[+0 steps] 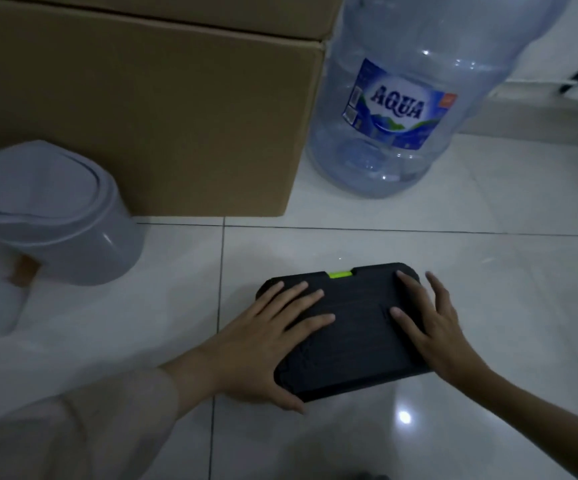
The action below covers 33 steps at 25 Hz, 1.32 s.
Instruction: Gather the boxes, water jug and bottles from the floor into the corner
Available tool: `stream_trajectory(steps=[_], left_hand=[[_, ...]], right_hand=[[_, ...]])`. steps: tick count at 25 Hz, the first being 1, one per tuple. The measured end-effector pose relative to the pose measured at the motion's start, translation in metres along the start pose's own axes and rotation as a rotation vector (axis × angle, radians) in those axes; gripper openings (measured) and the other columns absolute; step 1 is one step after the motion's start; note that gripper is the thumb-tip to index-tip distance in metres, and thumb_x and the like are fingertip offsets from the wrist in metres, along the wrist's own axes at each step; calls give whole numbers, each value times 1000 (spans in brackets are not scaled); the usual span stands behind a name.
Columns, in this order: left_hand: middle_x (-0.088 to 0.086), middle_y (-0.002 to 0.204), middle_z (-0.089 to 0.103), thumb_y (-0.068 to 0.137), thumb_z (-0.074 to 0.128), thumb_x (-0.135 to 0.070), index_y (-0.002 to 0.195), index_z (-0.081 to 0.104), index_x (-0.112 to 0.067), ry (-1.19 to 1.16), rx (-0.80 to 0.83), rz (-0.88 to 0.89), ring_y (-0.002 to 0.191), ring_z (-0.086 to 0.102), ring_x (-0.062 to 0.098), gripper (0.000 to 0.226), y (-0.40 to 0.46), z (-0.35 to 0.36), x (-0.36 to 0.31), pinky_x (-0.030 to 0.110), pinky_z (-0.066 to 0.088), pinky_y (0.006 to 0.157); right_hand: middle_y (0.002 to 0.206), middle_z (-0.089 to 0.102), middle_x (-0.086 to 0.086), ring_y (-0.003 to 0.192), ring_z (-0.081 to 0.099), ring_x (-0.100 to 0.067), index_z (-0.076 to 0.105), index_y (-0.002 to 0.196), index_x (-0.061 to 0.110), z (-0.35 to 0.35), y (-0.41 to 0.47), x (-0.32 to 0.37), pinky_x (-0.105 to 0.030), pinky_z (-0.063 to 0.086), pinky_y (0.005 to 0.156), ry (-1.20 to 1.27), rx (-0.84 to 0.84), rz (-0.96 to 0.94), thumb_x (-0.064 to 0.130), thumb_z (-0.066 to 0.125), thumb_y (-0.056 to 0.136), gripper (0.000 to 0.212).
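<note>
Cardboard box [135, 109], AQUA jug [401, 109] & grey bin [51, 216] stand behind black case [346, 327]; long axis left-right, green latch [340, 274] facing away. Left hand [270, 337], right hand [429, 323] spread flat on it.

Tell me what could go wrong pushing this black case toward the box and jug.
Both hands, left hand and right hand, lie flat on the black case, not gripping, so they may slip on it. Pushed straight ahead, the case could knock the water jug. The floor looks glossy, so it may overshoot.
</note>
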<state>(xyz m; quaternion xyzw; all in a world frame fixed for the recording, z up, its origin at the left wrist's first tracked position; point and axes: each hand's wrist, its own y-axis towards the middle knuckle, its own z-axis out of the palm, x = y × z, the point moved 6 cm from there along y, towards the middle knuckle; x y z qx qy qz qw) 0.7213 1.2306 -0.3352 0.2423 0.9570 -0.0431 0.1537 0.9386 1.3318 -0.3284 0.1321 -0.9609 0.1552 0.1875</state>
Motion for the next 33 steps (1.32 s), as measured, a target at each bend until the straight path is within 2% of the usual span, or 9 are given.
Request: stream_trajectory(steps=[2,4,11,16,20,25,28,31,33], left_hand=[[0,159,-1,65,39,-84,147,7,-31,38,-24,6,143,-16,15,103,3,4,2,42,-11,114],[3,159,4,66,39,-81,148,13,-27,62,-31,11,144,-11,17,101,2,2,5,43,-8,113],[-3,158,-9,69,50,-60,149,8,-25,39,-45,-150,144,-19,12,97,-30,-23,69,29,-15,116],[-3,157,-14,72,30,-49,147,-6,-24,2,-47,-373,141,-24,3,87,-71,-39,113,21,-17,114],[-6,148,-28,69,9,-47,146,-12,-19,-60,-42,-522,139,-25,4,84,-81,-48,131,11,-24,107],[-5,157,-12,93,37,-20,147,-13,-13,-141,51,-642,146,-11,10,73,-72,-63,150,18,-5,113],[-5,159,-3,94,39,-19,147,-15,-13,-189,69,-676,146,-8,9,76,-67,-68,151,20,-1,115],[-1,159,-12,94,38,-21,148,-9,-12,-148,106,-722,146,-10,11,72,-65,-68,143,23,2,118],[1,160,-8,94,37,-23,149,-2,-12,-144,123,-753,147,-1,14,68,-64,-74,142,26,10,119]], right_hand=[[147,25,2,120,40,-18,15,135,59,2,0,-2,-36,37,96,187,26,45,58,41,86,56],[141,35,0,108,42,-12,18,137,55,2,5,4,-31,35,90,244,12,23,48,44,89,55],[140,35,-10,114,45,-23,15,145,42,21,54,72,-26,31,93,294,40,-17,40,42,94,57],[141,28,-16,125,43,-34,7,148,38,48,81,137,-32,30,107,326,110,-61,38,38,96,60],[139,28,-18,119,47,-40,3,149,36,57,96,173,-37,34,104,269,131,-106,40,34,97,60],[133,32,-20,109,53,-43,10,148,31,60,99,184,-38,39,97,259,61,-126,37,35,97,58],[132,32,-21,107,55,-43,10,148,31,61,102,184,-40,40,98,244,53,-135,37,35,97,57],[131,34,-21,105,56,-43,9,148,36,63,96,182,-44,43,98,193,43,-124,40,33,97,57],[139,30,-21,115,51,-42,7,147,39,68,95,174,-47,40,102,176,56,-78,42,31,97,56]])
